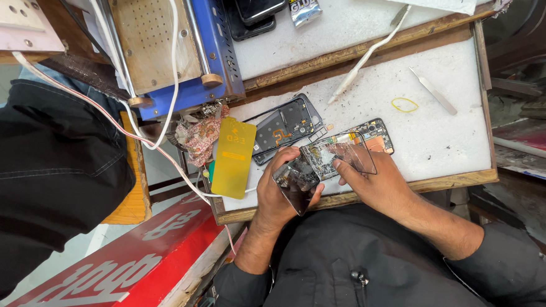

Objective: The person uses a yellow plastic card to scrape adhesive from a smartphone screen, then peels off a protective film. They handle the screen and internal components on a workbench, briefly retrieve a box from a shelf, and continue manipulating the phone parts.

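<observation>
While the left hand (282,188) curls its fingers around the lower end of a cracked glass panel (322,165), thumb on top and the other fingers closed underneath, the right hand (380,185) pinches the panel's upper part, its fingertips pressed on the glass near the middle. Both hands grip the same piece, so neither is spread wide. The panel is tilted, its dark end toward the person's chest and its clearer, shattered end over the near edge of the table (436,131), just above the wooden rim.

Just behind the panel lies an opened phone (380,133) with its circuit board showing, partly hidden by the glass. To its left rests a phone frame (285,128), dark with an orange mark inside. Further left, a yellow film (233,156) lies over the table's edge beside a crumpled cloth (200,137).

On the white surface beyond sit a yellow rubber band (404,104), metal tweezers (434,91) and a white tool (365,57), all well apart from the hands. A blue machine (167,36) with a tan plate stands at the back left, white cables (165,73) draped across it. A glue tube (303,2) and a dark phone (256,6) lie on the upper shelf. Another person's dark trouser leg (41,172) fills the left side.
</observation>
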